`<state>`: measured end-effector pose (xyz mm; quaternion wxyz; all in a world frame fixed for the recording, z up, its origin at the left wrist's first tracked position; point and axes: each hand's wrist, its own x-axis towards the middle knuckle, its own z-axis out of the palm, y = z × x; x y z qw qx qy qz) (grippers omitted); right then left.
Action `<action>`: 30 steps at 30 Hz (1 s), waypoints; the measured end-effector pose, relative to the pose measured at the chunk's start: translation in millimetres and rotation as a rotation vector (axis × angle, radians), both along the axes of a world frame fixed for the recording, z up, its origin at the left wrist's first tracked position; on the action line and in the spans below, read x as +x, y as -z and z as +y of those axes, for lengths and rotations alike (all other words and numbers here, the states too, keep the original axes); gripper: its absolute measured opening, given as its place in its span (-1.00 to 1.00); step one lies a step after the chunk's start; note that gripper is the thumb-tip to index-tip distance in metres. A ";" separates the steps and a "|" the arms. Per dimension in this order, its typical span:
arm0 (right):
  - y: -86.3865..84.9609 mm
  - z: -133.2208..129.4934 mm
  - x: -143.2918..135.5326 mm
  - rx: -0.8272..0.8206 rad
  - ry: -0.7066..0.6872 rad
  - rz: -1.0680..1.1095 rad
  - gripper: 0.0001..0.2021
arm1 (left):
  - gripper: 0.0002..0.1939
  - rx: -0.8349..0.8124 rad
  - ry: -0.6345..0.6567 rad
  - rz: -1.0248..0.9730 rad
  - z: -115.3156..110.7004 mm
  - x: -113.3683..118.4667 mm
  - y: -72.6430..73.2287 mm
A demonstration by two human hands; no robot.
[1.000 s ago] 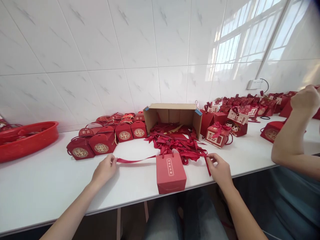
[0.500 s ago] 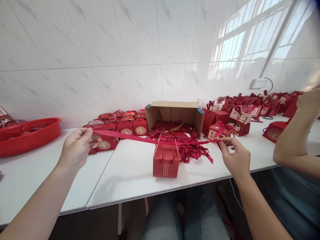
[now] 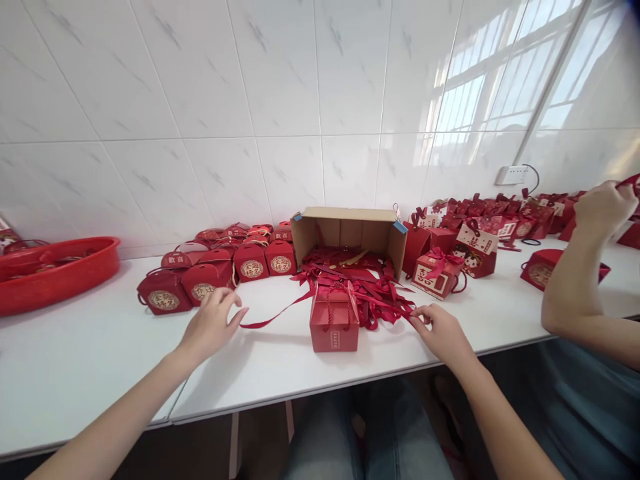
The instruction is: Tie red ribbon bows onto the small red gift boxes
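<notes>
A small red gift box with twisted cord handles stands upright near the table's front edge. A red ribbon runs out from its top to both sides, and the left length sags onto the table. My left hand is open beside the ribbon's left end, thumb and fingers apart. My right hand pinches the right length of the ribbon between thumb and fingers. Behind the box lies a heap of loose red ribbons, spilling from a cardboard box tipped on its side.
Red gift boxes with gold print stand at left, near a red plastic basin. More finished boxes line the right side. A co-worker's arm rests on the table at right. White tiled wall closes the back.
My left hand has let go of the ribbon and moved right and down; the taut ribbon now droops. My right hand has come slightly inward and lower. The co-worker's hand now shows something red.
</notes>
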<state>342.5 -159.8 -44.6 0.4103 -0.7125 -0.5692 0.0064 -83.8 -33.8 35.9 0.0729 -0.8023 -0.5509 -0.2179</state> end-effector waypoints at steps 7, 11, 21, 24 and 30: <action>4.1 -7.4 -46.9 0.073 -0.035 0.323 -0.72 | -0.72 0.193 0.412 -0.210 -36.1 106.3 -9.9; -1.1 -9.8 -77.4 0.093 -0.260 0.658 -0.66 | -0.70 0.089 0.487 -0.232 -36.2 148.9 -12.1; -8.2 -0.3 -108.6 -0.114 -0.432 1.341 -0.58 | -0.80 0.121 0.730 -0.278 -92.3 125.1 -31.8; -10.3 2.8 -105.3 -0.097 -0.502 1.591 -0.64 | -0.73 -0.211 0.818 -0.154 -108.4 108.0 -38.6; -21.3 10.7 -97.2 -0.014 -0.707 1.983 -0.69 | -0.66 -0.917 0.587 -0.116 -89.2 85.9 -11.2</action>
